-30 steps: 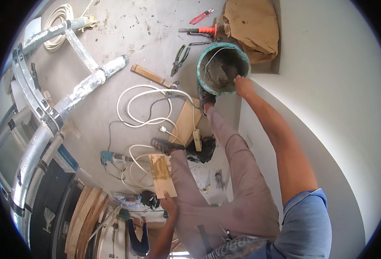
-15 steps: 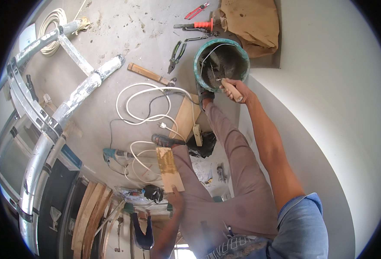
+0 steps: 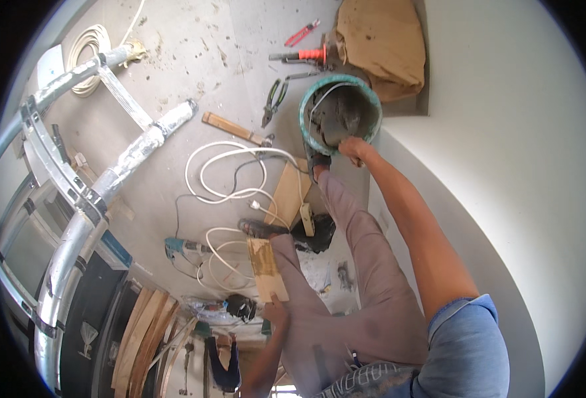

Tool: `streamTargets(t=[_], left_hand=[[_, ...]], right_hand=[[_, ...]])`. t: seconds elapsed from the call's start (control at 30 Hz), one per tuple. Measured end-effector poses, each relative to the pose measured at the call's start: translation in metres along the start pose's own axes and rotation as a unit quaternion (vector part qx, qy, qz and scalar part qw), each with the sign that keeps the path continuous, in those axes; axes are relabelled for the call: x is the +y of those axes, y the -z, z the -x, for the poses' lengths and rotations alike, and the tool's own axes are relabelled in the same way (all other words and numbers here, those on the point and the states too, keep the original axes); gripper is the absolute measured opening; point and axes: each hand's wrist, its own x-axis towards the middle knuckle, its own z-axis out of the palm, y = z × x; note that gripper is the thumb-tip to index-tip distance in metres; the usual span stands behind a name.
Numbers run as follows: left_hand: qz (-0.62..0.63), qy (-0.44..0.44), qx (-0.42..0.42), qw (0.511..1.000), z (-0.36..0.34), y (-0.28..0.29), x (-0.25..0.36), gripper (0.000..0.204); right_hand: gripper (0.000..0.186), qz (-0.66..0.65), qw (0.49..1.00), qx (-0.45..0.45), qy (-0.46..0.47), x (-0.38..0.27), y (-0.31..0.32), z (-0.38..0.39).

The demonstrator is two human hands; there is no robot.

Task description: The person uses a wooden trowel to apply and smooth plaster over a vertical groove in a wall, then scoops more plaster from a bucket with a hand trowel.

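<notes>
My right hand is closed around the handle of a trowel at the near rim of a green bucket. The trowel's blade is down in the bucket, among wet grey mortar, and hard to make out from it. The fingers cover most of the handle. Lower down, my left hand grips the near end of a flat wooden board, held beside my left leg. Its far end is stained brown.
Pliers, a chisel with a red guard, a red utility knife and a hammer lie left of the bucket. White cable and a drill are on the floor. Scaffolding stands left, a white wall right.
My right hand has turned over and moved slightly down, so the wooden handle is now hidden and the trowel sits lower in the bucket. The board has shifted slightly within the view.
</notes>
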Motion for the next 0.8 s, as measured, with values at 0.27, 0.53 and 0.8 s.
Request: streamTargets(t=[0.27, 0.53, 0.8], left_hand=[[0.033, -0.035, 0.006, 0.999, 0.003, 0.01, 0.007, 0.058], [0.061, 0.0, 0.031, 0.998, 0.006, 0.003, 0.006, 0.057], [0.005, 0.008, 0.004, 1.0, 0.0, -0.002, -0.011, 0.061]], right_hand=[[0.018, -0.531, 0.829, 0.009, -0.177, -0.005, 0.105, 0.007], [0.021, -0.115, 0.97, -0.061, -0.207, -0.034, 0.07, 0.05], [0.024, 0.187, 0.946, 0.092, -0.248, -0.006, 0.07, 0.063]])
